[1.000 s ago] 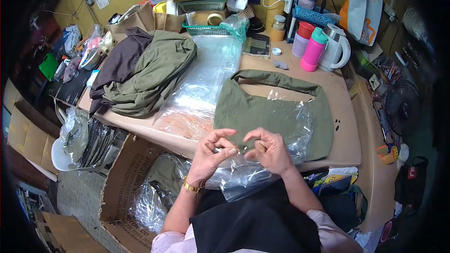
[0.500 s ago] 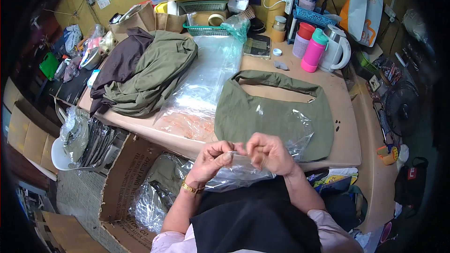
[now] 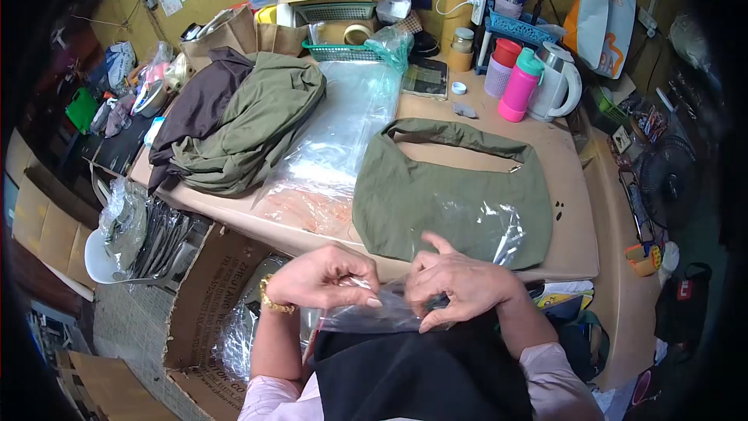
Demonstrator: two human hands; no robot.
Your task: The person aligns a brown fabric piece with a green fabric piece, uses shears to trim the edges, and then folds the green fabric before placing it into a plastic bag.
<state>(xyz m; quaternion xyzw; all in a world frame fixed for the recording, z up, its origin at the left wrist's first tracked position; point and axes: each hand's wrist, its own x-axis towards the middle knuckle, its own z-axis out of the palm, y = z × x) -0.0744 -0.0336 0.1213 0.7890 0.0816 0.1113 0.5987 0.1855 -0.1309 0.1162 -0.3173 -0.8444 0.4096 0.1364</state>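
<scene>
A clear plastic bag (image 3: 362,320) lies across my lap at the table's front edge, against a black apron. My left hand (image 3: 323,279) is closed, pinching the bag's upper edge between thumb and fingers. Beside it, my right hand (image 3: 467,287) is at the bag's mouth with its thumb and fingers apart; whether the fingers are inside the plastic is hard to see. Just beyond my hands an olive green shoulder bag (image 3: 389,203) lies flat, its strap looped away from me. Part of the clear plastic overlaps its lower front.
A stack of clear plastic bags (image 3: 339,121) lies beside a heap of olive and dark cloth (image 3: 249,125). At the back right stand a pink bottle (image 3: 516,93) and a kettle (image 3: 555,82). Below left sits an open cardboard box (image 3: 195,320) holding plastic-wrapped items.
Both hands have come lower and closer to my body. My right hand has gone from a pinch to spread fingers, and the plastic now stretches between the hands.
</scene>
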